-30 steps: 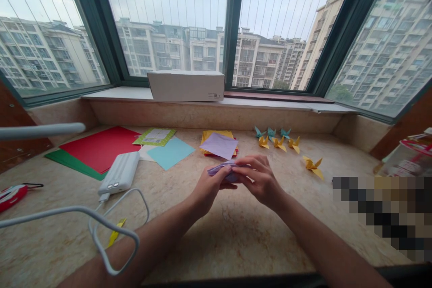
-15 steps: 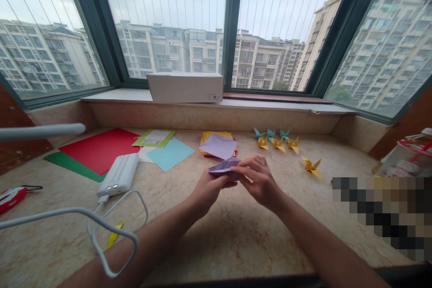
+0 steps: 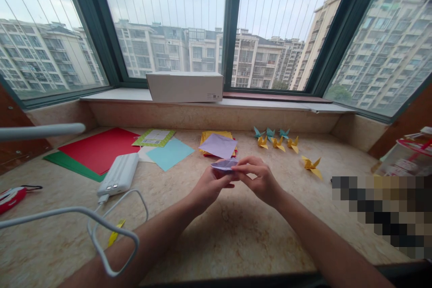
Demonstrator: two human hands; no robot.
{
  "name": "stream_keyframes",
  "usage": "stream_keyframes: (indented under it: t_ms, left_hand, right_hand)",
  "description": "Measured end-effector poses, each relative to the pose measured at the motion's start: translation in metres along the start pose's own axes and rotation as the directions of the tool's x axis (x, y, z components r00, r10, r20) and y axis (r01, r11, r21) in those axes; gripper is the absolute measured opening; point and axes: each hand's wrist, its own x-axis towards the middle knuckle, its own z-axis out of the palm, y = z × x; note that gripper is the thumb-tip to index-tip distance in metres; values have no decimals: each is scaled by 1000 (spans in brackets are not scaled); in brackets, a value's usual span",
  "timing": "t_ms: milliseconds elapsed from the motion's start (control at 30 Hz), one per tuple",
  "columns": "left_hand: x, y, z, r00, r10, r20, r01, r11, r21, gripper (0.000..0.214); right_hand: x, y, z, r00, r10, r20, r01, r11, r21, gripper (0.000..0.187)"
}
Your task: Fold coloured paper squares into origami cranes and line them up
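Observation:
Both hands hold a partly folded piece of purple origami paper (image 3: 222,165) just above the counter. My left hand (image 3: 209,188) grips it from below and the left, thumb along the near side. The fingertips of my right hand (image 3: 258,175) pinch its right end; part of the paper is hidden behind them. Just beyond lies a flat purple sheet (image 3: 218,145) on a stack of yellow and red paper (image 3: 206,137). To the right stand folded cranes: several yellow ones, such as the nearest yellow crane (image 3: 312,167), and three teal ones, including a teal crane (image 3: 270,133).
At left lie a red sheet (image 3: 101,148), a green sheet (image 3: 72,167) and a light blue sheet (image 3: 172,153). A white power bank (image 3: 119,173) trails a white cable (image 3: 74,210) by my left forearm. A white box (image 3: 185,87) sits on the sill; a plastic container (image 3: 405,159) stands right.
The folded purple paper looks flatter and slightly tilted compared with before. My right fingers have drawn closer together at its right end; both hands stay in nearly the same place.

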Motion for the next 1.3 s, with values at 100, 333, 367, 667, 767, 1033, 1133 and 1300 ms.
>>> stream_keyframes:
  t_ms: [100,333,367,667,767,1033,1133,1300]
  left_hand:
    - [1,0,0,1000,-13,-28,14,1000,20,39]
    - [2,-5,-2,998,2,63,-6,999,52,48]
    - [3,-7,-2,998,21,54,-25,997,70,51]
    - [3,-13,-4,993,114,-12,-109,972,209,57]
    - [3,-12,-5,992,128,-23,-118,960,254,59]
    - [3,-3,-13,910,399,-111,-287,801,526,79]
    - [3,2,-18,857,512,54,-397,591,702,38]
    - [5,1,-21,861,485,154,-393,442,806,13]
  right_hand:
    - [-1,2,1,999,-6,45,7,1000,-30,20]
    - [0,5,-3,995,24,92,-21,999,-34,25]
    - [1,5,-4,995,52,91,-53,999,7,23]
    - [6,-1,-10,930,284,233,-351,874,335,20]
    - [5,1,-10,912,325,249,-396,857,331,19]
    - [1,8,-4,969,220,116,-238,953,185,21]
    - [0,8,-4,984,115,135,-121,992,39,25]
    - [1,2,-7,989,113,97,-115,993,22,23]
